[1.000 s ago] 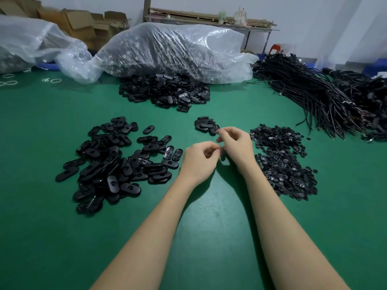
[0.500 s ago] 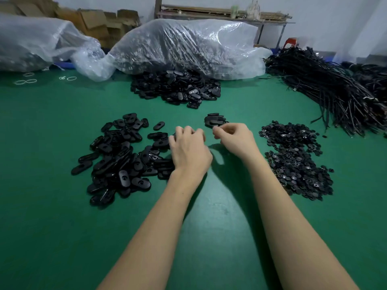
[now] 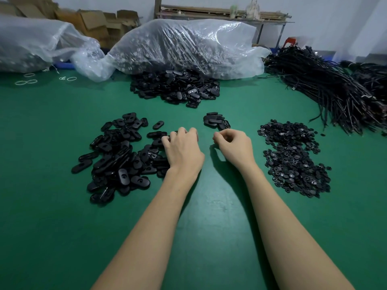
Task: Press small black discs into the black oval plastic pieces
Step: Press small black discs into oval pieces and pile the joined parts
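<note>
A loose pile of black oval plastic pieces (image 3: 119, 153) lies left of centre on the green table (image 3: 199, 206). My left hand (image 3: 182, 149) rests palm down on the pile's right edge, bent fingertips touching the ovals. A pile of small black discs (image 3: 293, 158) lies to the right. My right hand (image 3: 232, 145) hovers between the piles with its fingers curled in and thumb against the index finger. What it may hold is hidden. A small heap of ovals (image 3: 215, 121) sits just beyond my right hand.
A larger heap of ovals (image 3: 176, 86) spills from a clear plastic bag (image 3: 188, 45) at the back. Another bag (image 3: 31, 45) lies far left. Bundles of black cables (image 3: 326, 88) fill the back right. Rubber bands (image 3: 27, 81) and cardboard boxes (image 3: 94, 21) are far left.
My hands, together on one piece a second ago, have parted. The left moved onto the oval pile. The right drew back from the small heap.
</note>
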